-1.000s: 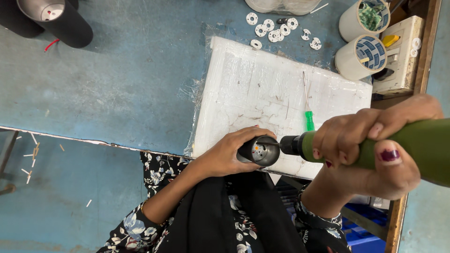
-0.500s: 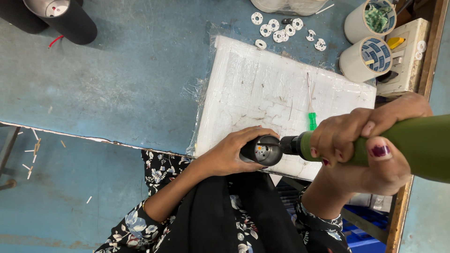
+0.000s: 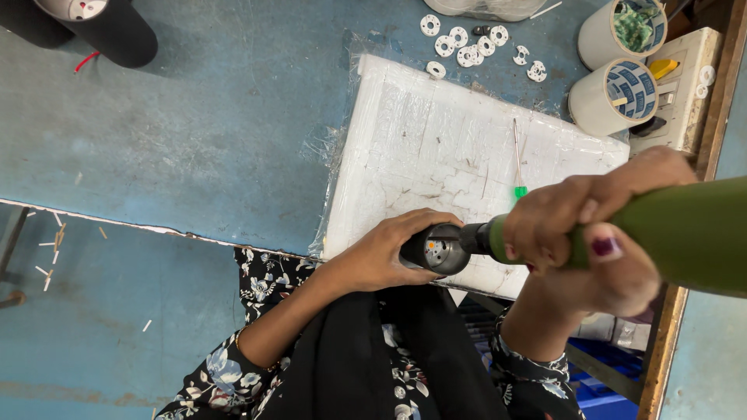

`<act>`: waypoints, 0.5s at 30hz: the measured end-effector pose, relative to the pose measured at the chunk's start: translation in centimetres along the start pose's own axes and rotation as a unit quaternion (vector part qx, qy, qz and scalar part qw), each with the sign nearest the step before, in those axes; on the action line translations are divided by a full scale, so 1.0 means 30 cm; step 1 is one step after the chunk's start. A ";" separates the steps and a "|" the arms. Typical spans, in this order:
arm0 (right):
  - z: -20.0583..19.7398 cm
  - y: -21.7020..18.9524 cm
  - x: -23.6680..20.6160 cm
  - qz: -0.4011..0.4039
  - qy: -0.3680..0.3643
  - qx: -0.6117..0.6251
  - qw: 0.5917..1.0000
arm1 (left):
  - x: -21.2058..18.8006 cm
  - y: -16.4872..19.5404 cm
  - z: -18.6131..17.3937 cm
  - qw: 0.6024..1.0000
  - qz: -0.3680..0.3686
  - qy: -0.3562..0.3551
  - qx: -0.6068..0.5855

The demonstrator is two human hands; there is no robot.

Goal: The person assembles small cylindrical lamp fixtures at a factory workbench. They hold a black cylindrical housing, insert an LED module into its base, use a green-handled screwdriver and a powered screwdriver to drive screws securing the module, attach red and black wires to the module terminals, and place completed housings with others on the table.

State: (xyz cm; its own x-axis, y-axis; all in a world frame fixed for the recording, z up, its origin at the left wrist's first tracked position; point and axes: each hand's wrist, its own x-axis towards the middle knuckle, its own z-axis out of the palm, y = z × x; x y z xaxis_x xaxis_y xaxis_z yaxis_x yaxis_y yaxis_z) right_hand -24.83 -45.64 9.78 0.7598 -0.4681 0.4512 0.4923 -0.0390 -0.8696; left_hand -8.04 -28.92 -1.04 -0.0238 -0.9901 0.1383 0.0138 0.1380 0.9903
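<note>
The blue desk [image 3: 194,140] carries a white foam board [image 3: 436,148] at its near edge; the right hand [image 3: 583,241] wraps tight around a green power tool [image 3: 685,233], partly cut off; the left hand [image 3: 389,253] grips a small dark round part [image 3: 436,250] at the board's near edge; two tape rolls [image 3: 615,97] stand by the far right corner; a green-handled screwdriver [image 3: 517,167] lies on the board; white rings [image 3: 467,47] lie near the far edge.

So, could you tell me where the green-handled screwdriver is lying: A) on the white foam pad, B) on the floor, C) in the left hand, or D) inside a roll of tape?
A: the green-handled screwdriver lies flat on the white foam pad, just above the right hand gripping the green power tool.
</note>
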 end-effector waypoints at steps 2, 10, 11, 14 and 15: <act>0.027 0.011 0.006 -0.007 0.016 0.021 1.000 | 0.003 -0.003 0.000 1.000 0.007 0.000 0.000; 0.135 -0.084 0.088 0.035 -0.013 0.037 0.999 | -0.032 0.002 0.020 1.000 0.015 0.006 0.010; 0.151 -0.093 0.087 0.037 0.006 0.033 0.999 | -0.037 0.003 0.024 1.000 0.018 0.007 0.010; 0.183 -0.104 0.082 0.039 0.037 0.029 0.998 | -0.046 0.005 0.036 0.999 0.027 0.012 0.020; 0.185 -0.105 0.083 0.037 0.029 0.032 0.998 | -0.048 0.006 0.040 0.999 0.027 0.013 0.019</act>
State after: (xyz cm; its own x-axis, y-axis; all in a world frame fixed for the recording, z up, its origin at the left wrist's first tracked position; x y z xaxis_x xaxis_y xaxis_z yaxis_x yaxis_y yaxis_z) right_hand -22.12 -41.79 14.75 0.7698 -0.5181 0.3728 0.4638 0.0528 -0.8843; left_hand -9.21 -27.43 -1.06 0.0010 -0.9816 0.1910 -0.0231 0.1909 0.9813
